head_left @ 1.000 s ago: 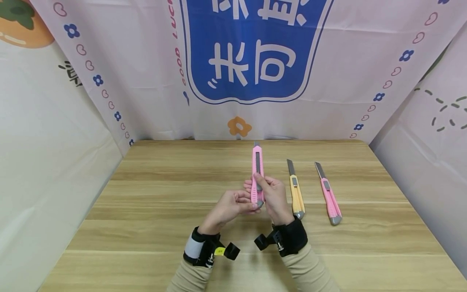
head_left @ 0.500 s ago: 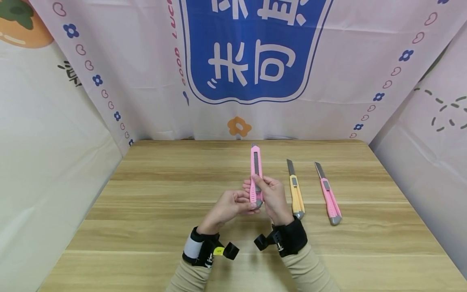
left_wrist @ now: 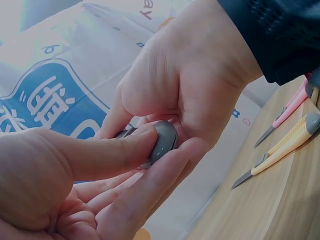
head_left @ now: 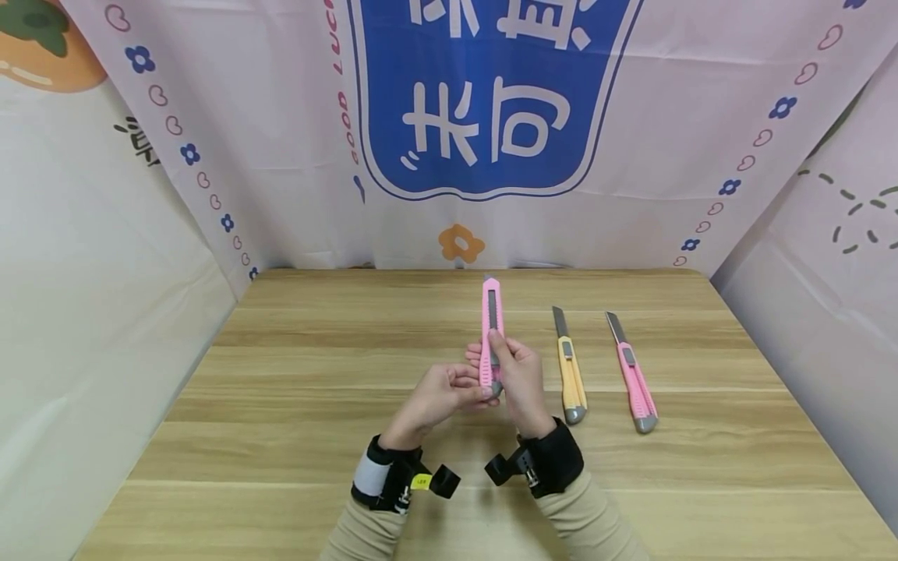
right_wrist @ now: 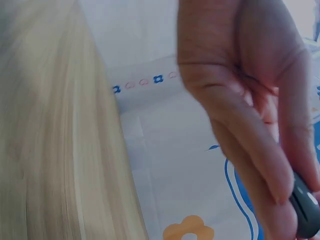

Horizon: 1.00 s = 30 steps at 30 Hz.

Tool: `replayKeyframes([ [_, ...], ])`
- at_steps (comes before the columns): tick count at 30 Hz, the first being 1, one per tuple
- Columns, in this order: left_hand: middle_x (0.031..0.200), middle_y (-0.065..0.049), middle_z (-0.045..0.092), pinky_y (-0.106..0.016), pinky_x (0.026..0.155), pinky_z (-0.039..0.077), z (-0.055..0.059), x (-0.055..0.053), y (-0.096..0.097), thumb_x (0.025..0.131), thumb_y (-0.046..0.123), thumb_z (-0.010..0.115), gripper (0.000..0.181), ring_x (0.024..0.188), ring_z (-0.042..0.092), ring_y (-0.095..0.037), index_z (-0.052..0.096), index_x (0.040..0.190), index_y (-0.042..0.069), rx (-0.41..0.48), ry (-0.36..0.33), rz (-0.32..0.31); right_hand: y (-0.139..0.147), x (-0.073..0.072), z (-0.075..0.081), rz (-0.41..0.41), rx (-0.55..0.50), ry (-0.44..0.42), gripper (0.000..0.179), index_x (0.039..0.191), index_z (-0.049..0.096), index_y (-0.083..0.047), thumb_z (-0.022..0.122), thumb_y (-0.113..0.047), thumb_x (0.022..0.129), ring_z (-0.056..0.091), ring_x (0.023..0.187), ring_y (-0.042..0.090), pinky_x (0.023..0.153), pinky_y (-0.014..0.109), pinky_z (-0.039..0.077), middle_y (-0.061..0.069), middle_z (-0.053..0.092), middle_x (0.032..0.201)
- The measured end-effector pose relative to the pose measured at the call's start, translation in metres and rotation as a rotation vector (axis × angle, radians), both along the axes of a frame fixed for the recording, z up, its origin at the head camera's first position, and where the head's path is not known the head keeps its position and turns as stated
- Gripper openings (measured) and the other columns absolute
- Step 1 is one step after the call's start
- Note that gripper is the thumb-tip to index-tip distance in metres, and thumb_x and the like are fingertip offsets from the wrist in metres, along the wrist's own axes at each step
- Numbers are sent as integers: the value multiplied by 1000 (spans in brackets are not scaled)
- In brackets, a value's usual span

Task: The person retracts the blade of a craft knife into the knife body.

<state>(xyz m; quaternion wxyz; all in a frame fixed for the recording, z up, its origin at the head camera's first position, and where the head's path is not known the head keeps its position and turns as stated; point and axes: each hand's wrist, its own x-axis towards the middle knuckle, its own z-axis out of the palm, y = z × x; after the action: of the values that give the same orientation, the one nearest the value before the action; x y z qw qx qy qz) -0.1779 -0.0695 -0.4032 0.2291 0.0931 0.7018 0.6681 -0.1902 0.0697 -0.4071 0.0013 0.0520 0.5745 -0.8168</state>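
Note:
A pink utility knife (head_left: pixel 486 331) is held up in front of me, pointing away, with only a small bit of blade at its far tip. My left hand (head_left: pixel 438 395) pinches its grey end cap (left_wrist: pixel 166 142) between thumb and fingers. My right hand (head_left: pixel 523 382) grips the lower handle, thumb on top near the slider. Its other fingers are mostly hidden behind the knife. To the right on the table lie a yellow utility knife (head_left: pixel 571 378) and a second pink utility knife (head_left: pixel 636 386), both with long blades out.
The wooden table (head_left: pixel 295 421) runs back to a printed cloth backdrop (head_left: pixel 302 195). Cloth also hangs at the left and right sides. Each wrist wears a black strap with a small camera.
The held knife has shifted slightly left, and less blade shows at its tip than a second ago. My right hand has edged left; the knives on the table lie still.

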Motion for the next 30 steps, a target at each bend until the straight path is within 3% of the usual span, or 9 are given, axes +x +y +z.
replayKeyframes([
  [8, 111, -26, 68, -43, 93, 57, -1, 0, 0, 91, 0, 61, 25, 87, 72, -13, 61, 114, -10, -19, 11, -20, -1, 1, -2, -45, 30, 2, 36, 116, 63, 7, 58, -23, 97, 74, 71, 8, 73, 26, 62, -7, 75, 73],
  [15, 112, -27, 67, -37, 90, 59, -2, 0, 0, 90, -1, 62, 27, 86, 72, -12, 60, 115, -10, 8, 8, -26, 4, -1, -2, 3, -2, 19, 35, 119, 60, 10, 58, -17, 97, 74, 73, 10, 74, 28, 62, -4, 76, 75],
  [20, 112, -28, 67, -40, 92, 59, -2, 0, 0, 90, -2, 61, 27, 87, 73, -13, 60, 115, -10, 3, 8, -26, 6, -1, -1, 23, -13, 27, 35, 120, 59, 10, 59, -16, 96, 74, 75, 10, 76, 27, 62, -4, 77, 77],
  [30, 109, -26, 68, -38, 89, 60, -2, -1, 1, 89, -1, 63, 26, 84, 73, -12, 61, 114, -10, 7, 1, -8, 8, -1, 0, 51, -5, 5, 32, 122, 61, 6, 57, -14, 97, 75, 82, 13, 81, 29, 61, 1, 78, 85],
])
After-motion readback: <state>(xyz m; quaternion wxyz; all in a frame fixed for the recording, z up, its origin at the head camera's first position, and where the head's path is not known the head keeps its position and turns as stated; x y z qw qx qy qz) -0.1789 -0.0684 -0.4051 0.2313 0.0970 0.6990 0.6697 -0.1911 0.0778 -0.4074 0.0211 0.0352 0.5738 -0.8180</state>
